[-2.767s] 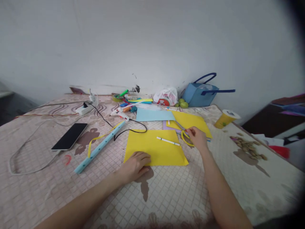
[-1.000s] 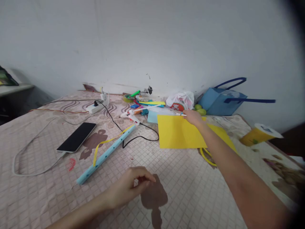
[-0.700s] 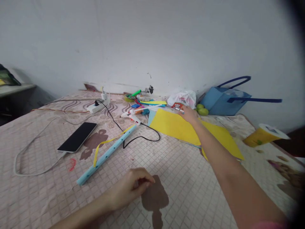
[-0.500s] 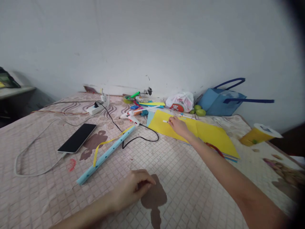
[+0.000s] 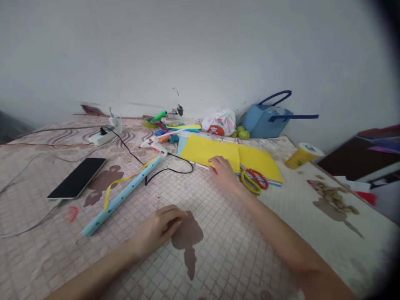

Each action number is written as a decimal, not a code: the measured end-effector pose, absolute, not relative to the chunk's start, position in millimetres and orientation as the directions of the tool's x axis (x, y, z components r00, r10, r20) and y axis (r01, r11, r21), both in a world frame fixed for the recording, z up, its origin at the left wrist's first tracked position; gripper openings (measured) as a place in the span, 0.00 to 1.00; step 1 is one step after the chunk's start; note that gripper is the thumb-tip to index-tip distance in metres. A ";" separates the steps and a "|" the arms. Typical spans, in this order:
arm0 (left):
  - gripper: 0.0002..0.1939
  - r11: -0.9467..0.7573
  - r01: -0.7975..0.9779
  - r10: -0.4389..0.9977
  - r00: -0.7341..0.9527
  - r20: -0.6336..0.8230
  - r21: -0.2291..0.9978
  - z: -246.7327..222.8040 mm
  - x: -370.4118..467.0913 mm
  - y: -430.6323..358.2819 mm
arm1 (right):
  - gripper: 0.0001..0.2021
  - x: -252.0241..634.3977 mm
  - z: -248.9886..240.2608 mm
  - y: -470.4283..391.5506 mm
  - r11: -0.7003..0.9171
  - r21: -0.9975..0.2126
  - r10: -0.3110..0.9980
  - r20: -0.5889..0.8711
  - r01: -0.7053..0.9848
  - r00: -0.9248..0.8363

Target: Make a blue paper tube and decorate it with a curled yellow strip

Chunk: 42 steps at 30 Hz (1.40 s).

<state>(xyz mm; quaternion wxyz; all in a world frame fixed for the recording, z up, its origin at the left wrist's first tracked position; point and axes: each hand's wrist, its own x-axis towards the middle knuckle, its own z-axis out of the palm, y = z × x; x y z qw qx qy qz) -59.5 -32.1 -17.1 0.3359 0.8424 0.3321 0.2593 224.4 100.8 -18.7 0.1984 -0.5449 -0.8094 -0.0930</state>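
Above the front edge of the yellow sheets point(image 5: 259, 160), my right hand point(image 5: 222, 171) is closed, its fingertips at the end of a thin white stick point(image 5: 200, 166). Scissors with red and yellow handles point(image 5: 252, 181) lie just right of that hand. My left hand point(image 5: 161, 225) rests on the tablecloth with fingers curled in and nothing visible in them. Left of it lies a light-blue dotted paper tube point(image 5: 121, 198) with a narrow yellow strip point(image 5: 120, 181) along it. A white glue gun point(image 5: 155, 145) with a black cord lies beyond the tube.
At left are a phone point(image 5: 77, 178) on a cable and a power strip point(image 5: 103, 136). Along the wall stand a plastic bag point(image 5: 220, 123), green fruits point(image 5: 243, 133) and a blue bag point(image 5: 265, 121). At right are a yellow roll point(image 5: 301, 156) and peanuts point(image 5: 334, 196).
My right hand has drawn back from the middle of the yellow sheets to their front edge with the white stick. The scissors now show fully. The whole view has shifted right; my left hand stays curled.
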 end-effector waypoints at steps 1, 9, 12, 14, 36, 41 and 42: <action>0.11 -0.550 0.384 0.735 0.645 0.211 0.742 -17.8 -59.6 -31.1 | 0.10 242.7 -16.2 95.1 0.343 -0.081 0.857 0.434 0.936 -0.276; 0.11 -0.594 0.358 0.682 0.699 0.214 0.721 -14.6 -45.1 -30.0 | 0.12 378.1 -30.8 66.9 0.013 -0.230 0.953 0.298 0.973 0.058; 0.11 -0.640 0.350 0.641 0.735 0.224 0.684 -11.4 -35.9 -30.4 | 0.16 387.8 -38.9 65.9 0.025 -0.271 0.968 0.249 0.962 0.045; 0.11 -0.681 0.343 0.609 0.756 0.240 0.647 -9.7 -29.6 -31.0 | 0.16 390.7 -40.6 67.7 0.038 -0.288 0.971 0.235 0.957 0.032; 0.09 -0.628 0.315 0.628 0.745 0.225 0.712 -15.5 -14.2 -35.5 | 0.05 363.1 -46.3 81.5 0.357 -0.196 0.863 0.443 0.913 -0.242; 0.09 -0.623 0.295 0.626 0.743 0.236 0.724 -16.7 -13.7 -33.8 | 0.07 369.7 -44.7 87.6 0.376 -0.217 0.866 0.428 0.901 -0.259; 0.09 -0.622 0.296 0.626 0.744 0.233 0.725 -16.4 -13.6 -33.6 | 0.07 370.3 -44.3 87.8 0.383 -0.216 0.866 0.423 0.898 -0.268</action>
